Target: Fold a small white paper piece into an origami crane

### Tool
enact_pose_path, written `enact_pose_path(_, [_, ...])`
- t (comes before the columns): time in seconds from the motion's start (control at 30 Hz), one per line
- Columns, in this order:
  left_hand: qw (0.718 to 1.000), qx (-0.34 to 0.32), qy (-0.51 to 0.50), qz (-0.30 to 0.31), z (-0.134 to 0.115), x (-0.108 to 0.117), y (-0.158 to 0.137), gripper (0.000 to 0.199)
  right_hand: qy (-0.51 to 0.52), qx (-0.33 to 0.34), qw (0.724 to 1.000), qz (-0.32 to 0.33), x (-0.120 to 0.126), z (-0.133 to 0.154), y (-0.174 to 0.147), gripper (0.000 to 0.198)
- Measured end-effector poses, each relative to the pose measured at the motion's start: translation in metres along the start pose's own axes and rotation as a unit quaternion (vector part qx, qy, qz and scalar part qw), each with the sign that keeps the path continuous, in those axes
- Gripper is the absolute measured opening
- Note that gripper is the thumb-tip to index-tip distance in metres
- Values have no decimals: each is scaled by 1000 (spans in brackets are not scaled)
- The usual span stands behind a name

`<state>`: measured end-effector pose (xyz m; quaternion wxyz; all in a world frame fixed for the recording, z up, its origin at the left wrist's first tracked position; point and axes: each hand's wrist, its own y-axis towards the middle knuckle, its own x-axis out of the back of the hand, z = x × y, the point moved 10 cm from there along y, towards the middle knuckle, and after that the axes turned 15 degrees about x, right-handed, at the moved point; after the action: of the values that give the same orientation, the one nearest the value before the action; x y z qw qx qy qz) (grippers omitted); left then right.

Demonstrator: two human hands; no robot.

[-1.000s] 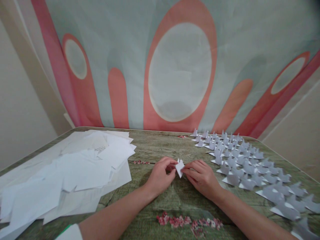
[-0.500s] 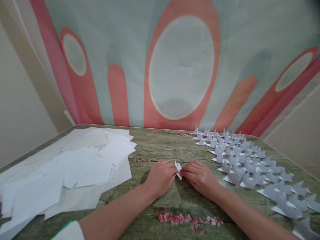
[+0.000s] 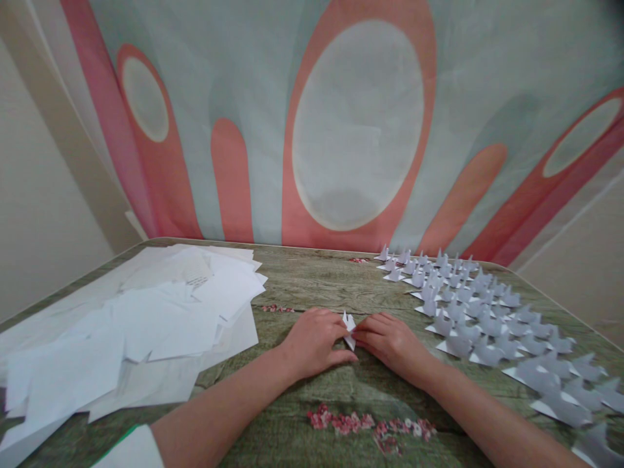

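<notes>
A white sleeve [image 3: 131, 450] with a green trim is showing at the lower left, while a printed spray of pink blossoms [image 3: 341, 419] is crossing the near part of the table [image 3: 292, 276]. Just beyond, a small folded paper [image 3: 349, 323] is sitting between a person's fingertips, its long axis pointing mostly away from the body, the far end leaning a little left and rising in slim points. The paper is lying inward of each hand, and neither is clearly nearer, since both are touching it. The right hand [image 3: 390, 341] is closing its gathered fingertips on the right edge, its thumb largely hidden. The left hand [image 3: 316, 341] is standing half open, fingertips meeting the left edge and thumb spreading apart from them near the paper's near tip; how firmly those fingers are holding, the view is not telling. Well to the left, loose white sheets [image 3: 170, 325] are overlapping in a broad heap, one bearing a few lines of marks. To the right, rows of paper birds [image 3: 482, 318] are standing close together, stretching to the far edge. No container is showing; sheets and birds alike are lying out on the tabletop. Behind everything, a coral-and-grey backdrop [image 3: 253, 65] is hanging.
</notes>
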<state>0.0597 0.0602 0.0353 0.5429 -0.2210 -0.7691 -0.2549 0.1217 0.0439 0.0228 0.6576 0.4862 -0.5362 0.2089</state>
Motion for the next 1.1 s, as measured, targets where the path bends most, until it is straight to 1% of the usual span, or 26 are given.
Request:
enact_pose_path(0.17, [998, 7, -52, 17, 8, -2, 4, 34, 15, -1, 1000, 2, -3, -3, -2, 15])
enact_pose_path(0.3, [993, 14, -114, 31, 16, -6, 6, 32, 5, 14, 1000, 5, -4, -1, -2, 17])
enact_pose_path(0.37, [988, 21, -151, 33, 20, -8, 8, 31, 6, 11, 1000, 0, -2, 0, -2, 17])
enact_pose_path(0.5, [975, 31, -218, 35, 28, -12, 10, 25, 51, -27, 998, -21, 0, -5, -1, 18])
enact_pose_path(0.6, [969, 40, -244, 25, 31, -12, 12, 16, 103, -64, 992, -43, 0, -10, -2, 17])
enact_pose_path(0.8, [972, 58, -230, 3, 31, -9, 12, 12, 175, -127, 974, -68, -3, -18, -4, 14])
enact_pose_path(0.93, [977, 65, -202, -2, 29, -9, 12, 15, 190, -163, 964, -89, -6, -25, -7, 13])
enact_pose_path(1.1, [981, 74, -179, -9, 30, -11, 13, 16, 198, -194, 956, -93, -10, -31, -10, 12])
